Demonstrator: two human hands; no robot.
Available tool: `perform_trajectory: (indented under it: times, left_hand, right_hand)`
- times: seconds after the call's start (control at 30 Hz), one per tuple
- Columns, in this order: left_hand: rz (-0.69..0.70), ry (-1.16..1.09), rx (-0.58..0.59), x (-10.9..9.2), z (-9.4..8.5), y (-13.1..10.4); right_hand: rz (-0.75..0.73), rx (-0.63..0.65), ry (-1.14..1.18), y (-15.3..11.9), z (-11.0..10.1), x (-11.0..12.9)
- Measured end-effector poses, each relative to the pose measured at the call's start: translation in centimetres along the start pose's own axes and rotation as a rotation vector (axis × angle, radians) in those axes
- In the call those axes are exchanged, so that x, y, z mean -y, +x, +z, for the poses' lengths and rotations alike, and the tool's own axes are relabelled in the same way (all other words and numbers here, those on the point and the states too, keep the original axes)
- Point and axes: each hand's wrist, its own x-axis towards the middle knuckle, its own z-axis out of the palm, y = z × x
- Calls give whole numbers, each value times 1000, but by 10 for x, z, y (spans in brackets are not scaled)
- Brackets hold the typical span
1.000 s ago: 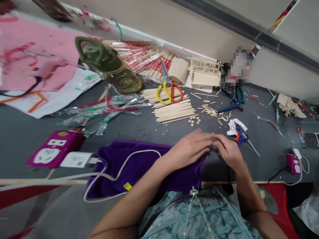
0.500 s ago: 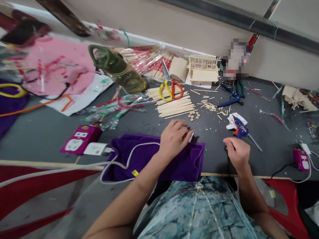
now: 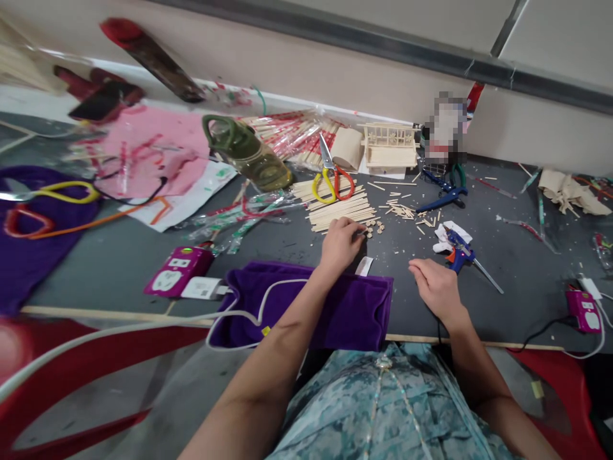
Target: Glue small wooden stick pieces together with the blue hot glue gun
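My left hand (image 3: 341, 244) reaches over the folded purple cloth (image 3: 306, 300), its fingertips pinched together at a small cluster of little wooden pieces (image 3: 378, 227). Whether a piece is between the fingertips is too small to tell. My right hand (image 3: 437, 289) is closed above the table's front part, with thumb and forefinger pressed together; anything inside it is hidden. Beside it lies a blue glue gun (image 3: 460, 255) on crumpled white paper. Behind my left hand are thin wooden sticks (image 3: 342, 211), with scissors (image 3: 330, 182) lying on them.
A small stick-built model (image 3: 390, 150) stands at the back, near blue pliers (image 3: 443, 198) and short cut sticks (image 3: 401, 209). A green bottle (image 3: 249, 153) lies tilted on the left. A magenta socket block (image 3: 179, 271) feeds a white cable across the purple cloth.
My left hand has moved forward from the purple cloth to the small wooden pieces. My right hand has shifted left, away from the glue gun. The view has turned left.
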Motion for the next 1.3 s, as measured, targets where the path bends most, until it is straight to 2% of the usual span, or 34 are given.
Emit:
perform_trajectory:
  times: [0.1,0.2,0.47,0.7,1.0,1.17,1.3]
  left_hand:
    - [64,-23,96,4,6,9]
    - [80,-3,136,7,8,12]
    - [-2,-43,131,5,4,11]
    - [20,-24,182,1,1,13]
    - [0,-38,199,9,2,13]
    - [14,-172,207,19,0,14]
    - [-25,-222,151,28,-7,15]
  right_hand:
    - [16,40,1,3,4,-3]
    - [25,69,6,7,8,-5]
    - [9,79,-19,17,15,-9]
    - [-3,75,-12,19,21,-15]
    - [-1,97,-7,19,27,-20]
    - [0,115,-24,23,20,-16]
    - [3,103,-34,28,14,-14]
